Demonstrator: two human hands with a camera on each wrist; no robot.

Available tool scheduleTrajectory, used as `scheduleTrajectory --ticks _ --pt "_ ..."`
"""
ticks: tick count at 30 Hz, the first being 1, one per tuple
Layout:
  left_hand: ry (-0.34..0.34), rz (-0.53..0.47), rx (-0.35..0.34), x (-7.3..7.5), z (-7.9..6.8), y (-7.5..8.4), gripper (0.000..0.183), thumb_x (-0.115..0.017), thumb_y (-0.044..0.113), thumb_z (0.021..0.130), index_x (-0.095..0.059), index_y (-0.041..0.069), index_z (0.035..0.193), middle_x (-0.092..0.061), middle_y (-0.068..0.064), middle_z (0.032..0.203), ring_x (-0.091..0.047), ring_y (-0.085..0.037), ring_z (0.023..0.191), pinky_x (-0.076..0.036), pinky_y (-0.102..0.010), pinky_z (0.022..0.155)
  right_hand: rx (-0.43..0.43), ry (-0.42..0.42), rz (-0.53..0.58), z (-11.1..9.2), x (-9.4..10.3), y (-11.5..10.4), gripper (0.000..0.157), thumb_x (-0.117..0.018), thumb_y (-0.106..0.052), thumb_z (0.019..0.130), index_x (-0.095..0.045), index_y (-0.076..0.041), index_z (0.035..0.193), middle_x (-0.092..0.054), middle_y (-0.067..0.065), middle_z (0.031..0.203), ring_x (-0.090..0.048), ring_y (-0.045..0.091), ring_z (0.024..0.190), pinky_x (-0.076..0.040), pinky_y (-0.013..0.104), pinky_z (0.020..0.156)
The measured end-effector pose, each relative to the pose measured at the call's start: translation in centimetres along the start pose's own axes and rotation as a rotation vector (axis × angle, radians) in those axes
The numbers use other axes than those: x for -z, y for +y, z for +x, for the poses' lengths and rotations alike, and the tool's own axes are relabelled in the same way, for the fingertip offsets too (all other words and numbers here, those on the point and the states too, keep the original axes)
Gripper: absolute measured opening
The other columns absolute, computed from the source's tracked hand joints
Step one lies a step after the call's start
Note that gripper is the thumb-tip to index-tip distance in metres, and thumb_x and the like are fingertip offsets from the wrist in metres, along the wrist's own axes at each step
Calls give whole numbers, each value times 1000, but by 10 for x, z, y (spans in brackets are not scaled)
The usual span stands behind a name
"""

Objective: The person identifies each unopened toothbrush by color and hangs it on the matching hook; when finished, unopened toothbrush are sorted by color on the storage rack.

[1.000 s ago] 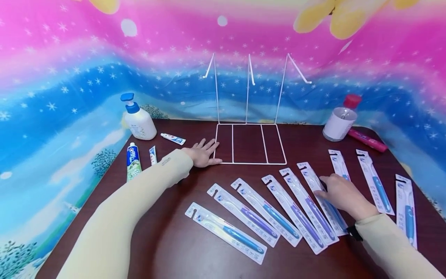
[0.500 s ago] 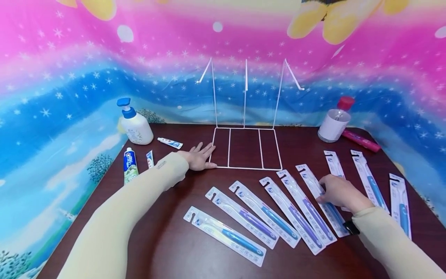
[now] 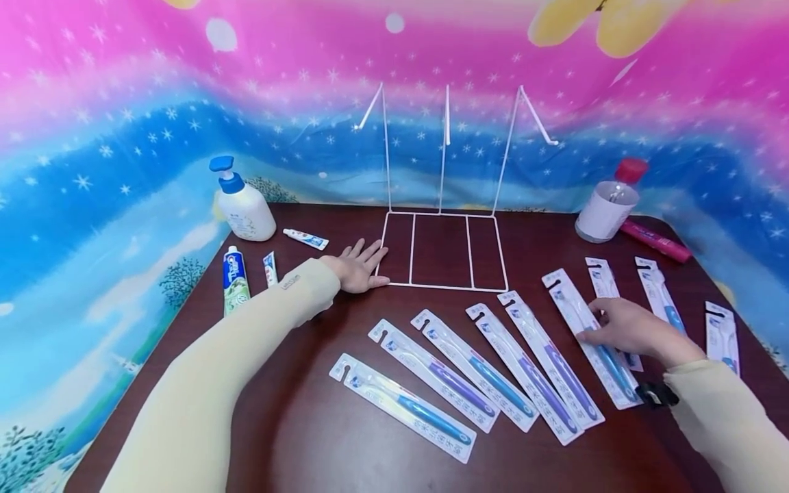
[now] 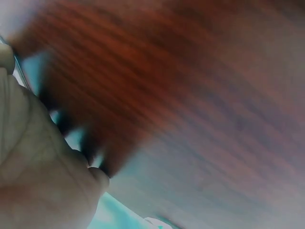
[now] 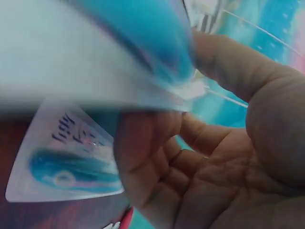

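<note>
Between thumb and fingers, my right hand pinches the edge of a packaged blue toothbrush. In the right wrist view this pack looks lifted, tilted over another blue toothbrush pack. My left hand rests with spread fingers on the table, fingertips at the left side of a white wire rack. The left wrist view shows that palm low over the wood. Several packaged toothbrushes, purple and blue, fan out in front, the leftmost pack being blue.
A pump bottle, a toothpaste tube and two small tubes, one lying flat, are at the left. At the back right stand a red-capped bottle and a pink tube. More toothbrush packs lie at right.
My right hand has taken hold of the blue toothbrush pack and drawn it right, apart from the purple ones beside it. My left hand stays by the rack.
</note>
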State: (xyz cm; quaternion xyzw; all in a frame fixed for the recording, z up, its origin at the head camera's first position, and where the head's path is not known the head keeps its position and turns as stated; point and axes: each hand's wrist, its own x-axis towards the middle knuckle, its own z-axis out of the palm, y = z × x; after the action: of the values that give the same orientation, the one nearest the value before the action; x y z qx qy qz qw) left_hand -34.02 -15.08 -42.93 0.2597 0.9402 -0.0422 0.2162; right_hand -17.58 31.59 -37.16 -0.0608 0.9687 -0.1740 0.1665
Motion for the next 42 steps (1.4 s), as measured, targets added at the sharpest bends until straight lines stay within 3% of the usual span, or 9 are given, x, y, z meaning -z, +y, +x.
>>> scheduleTrajectory --ticks 4,11,19,26,34,42 --pt "-1 26 15 3 -1 0 82 -18 71 86 13 25 146 20 3 151 17 -31 135 -3 -46 109 42 96 33 -9 13 -2 48 -70 -42 78 -58 -5 107 -60 17 96 -54 27 82 -46 42 66" --pt "0 33 11 6 -3 -1 83 -17 72 85 13 25 146 20 2 151 17 -32 135 -2 -46 109 -12 200 139 -22 30 -26 67 -62 -56 79 -48 -5 121 -53 24 112 -52 37 96 -48 50 69" --pt "1 31 7 9 -3 3 82 -17 72 85 13 26 146 21 4 151 18 -30 135 -1 -46 109 85 403 226 -26 35 -62 64 -61 -52 82 -50 -8 127 -58 20 115 -58 40 97 -48 54 74" --pt "-5 26 15 8 -5 5 81 -20 69 87 12 24 147 19 3 151 16 -31 135 0 -45 109 167 539 334 -17 50 -90 58 -62 -46 83 -51 -11 128 -58 16 118 -60 37 98 -46 54 76" --pt "-21 40 29 4 -6 5 81 -18 70 87 14 25 146 20 4 151 16 -30 136 -2 -45 109 219 557 385 0 66 -112 58 -63 -43 83 -51 -12 130 -58 13 119 -60 32 100 -46 53 80" --pt "-13 28 12 4 -9 8 82 -17 70 87 12 22 147 19 2 151 16 -31 136 -2 -46 109 218 555 397 14 70 -116 60 -62 -45 84 -49 -11 132 -57 13 121 -59 32 102 -45 53 82"
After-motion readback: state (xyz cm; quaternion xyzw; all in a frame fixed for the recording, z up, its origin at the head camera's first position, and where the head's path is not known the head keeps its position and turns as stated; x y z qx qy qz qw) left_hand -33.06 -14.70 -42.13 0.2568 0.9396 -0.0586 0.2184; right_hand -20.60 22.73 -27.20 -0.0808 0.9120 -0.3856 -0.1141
